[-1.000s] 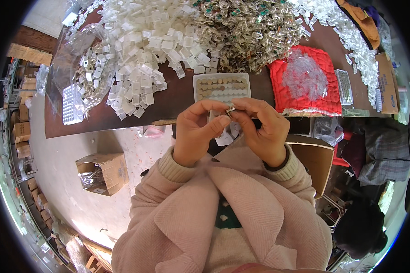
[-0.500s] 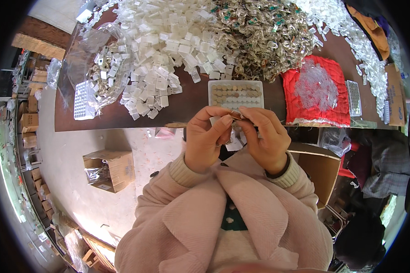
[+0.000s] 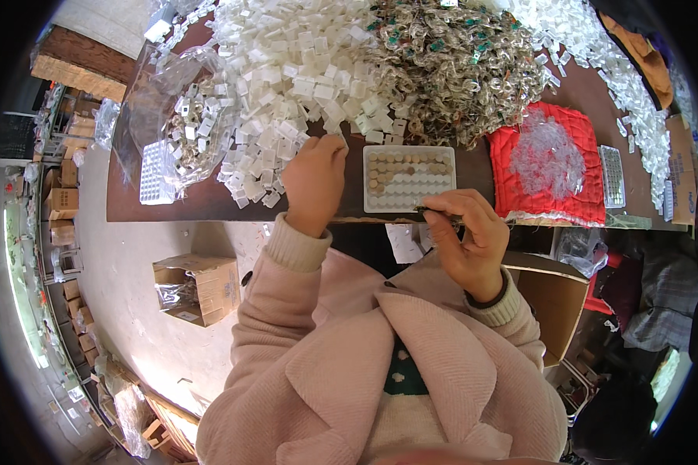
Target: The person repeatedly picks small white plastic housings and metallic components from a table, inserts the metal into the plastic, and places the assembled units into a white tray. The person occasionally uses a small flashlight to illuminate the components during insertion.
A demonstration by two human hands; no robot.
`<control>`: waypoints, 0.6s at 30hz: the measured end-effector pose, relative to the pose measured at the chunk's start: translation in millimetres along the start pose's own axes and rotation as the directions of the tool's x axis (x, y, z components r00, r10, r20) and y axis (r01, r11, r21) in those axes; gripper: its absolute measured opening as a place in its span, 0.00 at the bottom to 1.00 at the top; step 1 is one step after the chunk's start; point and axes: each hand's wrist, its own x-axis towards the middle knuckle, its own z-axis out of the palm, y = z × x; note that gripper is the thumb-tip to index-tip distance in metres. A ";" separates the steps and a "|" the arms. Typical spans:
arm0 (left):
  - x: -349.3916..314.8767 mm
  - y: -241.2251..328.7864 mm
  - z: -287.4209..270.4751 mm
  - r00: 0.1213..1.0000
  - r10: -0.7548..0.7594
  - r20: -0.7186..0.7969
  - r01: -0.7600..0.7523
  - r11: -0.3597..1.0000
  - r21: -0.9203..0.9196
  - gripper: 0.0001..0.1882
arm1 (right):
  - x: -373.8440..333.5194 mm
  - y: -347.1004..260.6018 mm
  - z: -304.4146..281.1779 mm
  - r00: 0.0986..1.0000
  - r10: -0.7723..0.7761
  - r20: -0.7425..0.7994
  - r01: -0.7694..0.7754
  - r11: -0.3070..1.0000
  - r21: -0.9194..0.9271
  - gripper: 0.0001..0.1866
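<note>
My left hand (image 3: 316,180) reaches forward over the brown table edge to the heap of small white plastic pieces (image 3: 287,70); its fingertips touch the near pieces, and whether it holds one is hidden. My right hand (image 3: 465,236) stays close to my chest, fingers pinched on a small thin metal part (image 3: 425,209) just below a white grid tray (image 3: 409,178). The tray's far rows hold round tan pieces.
A tangled heap of metal parts (image 3: 457,62) lies behind the tray. A red cloth (image 3: 551,167) with clear bits lies to the right, a plastic bag of white pieces (image 3: 186,132) to the left. Cardboard boxes (image 3: 198,287) stand on the floor.
Both hands were together at my chest around a small part. My left hand has let go and moved forward-left to the white heap; my right hand keeps the part.
</note>
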 end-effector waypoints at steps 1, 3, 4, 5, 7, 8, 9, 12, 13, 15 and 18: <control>-1.4 -2.9 -4.5 0.999 0.017 -0.046 -0.021 0.996 -0.088 0.06 | -0.5 0.4 -1.2 1.000 0.012 0.006 -0.012 1.000 0.018 0.11; -7.3 -8.2 -16.4 0.974 -0.212 0.082 0.227 0.894 -0.385 0.06 | -1.9 0.6 -2.3 0.997 0.065 0.029 -0.067 0.996 0.054 0.10; -11.4 -10.2 -23.0 0.932 -0.316 0.176 0.361 0.786 -0.501 0.05 | -2.4 0.9 -1.7 0.995 0.094 0.039 -0.097 0.992 0.079 0.09; -15.8 -12.2 -31.2 0.799 -0.446 0.403 0.585 0.426 -0.690 0.04 | -3.0 1.1 -0.4 0.991 0.127 0.050 -0.132 0.986 0.099 0.09; -22.1 -10.5 -38.5 0.783 -0.409 0.469 0.550 0.104 -0.829 0.05 | -3.3 1.6 3.4 0.986 0.160 0.057 -0.166 0.978 0.125 0.09; -24.7 -7.6 -40.6 0.775 -0.381 0.504 0.521 -0.066 -0.851 0.05 | -2.4 2.3 6.1 0.986 0.160 0.052 -0.166 0.977 0.131 0.09; -28.2 -2.9 -41.8 0.780 -0.400 0.481 0.529 0.011 -0.848 0.05 | -1.5 2.6 8.9 0.986 0.163 0.041 -0.168 0.976 0.137 0.09; -40.8 19.3 -36.7 0.835 -0.384 0.394 0.503 0.241 -0.830 0.05 | 0.6 0.5 18.2 0.972 0.227 0.061 -0.233 0.890 0.393 0.07; -46.1 29.0 -32.5 0.880 -0.332 0.341 0.444 0.313 -0.840 0.05 | 1.1 -1.3 20.0 0.960 0.262 0.103 -0.279 0.840 0.466 0.07; -53.9 44.5 -26.1 0.955 -0.189 0.227 0.293 0.505 -0.812 0.07 | 2.4 -5.2 23.4 0.940 0.293 0.173 -0.335 0.714 0.615 0.07; -61.2 59.1 -25.0 0.990 -0.081 0.116 0.140 0.644 -0.752 0.08 | 5.0 -10.6 27.5 0.960 0.237 0.151 -0.279 0.736 0.617 0.09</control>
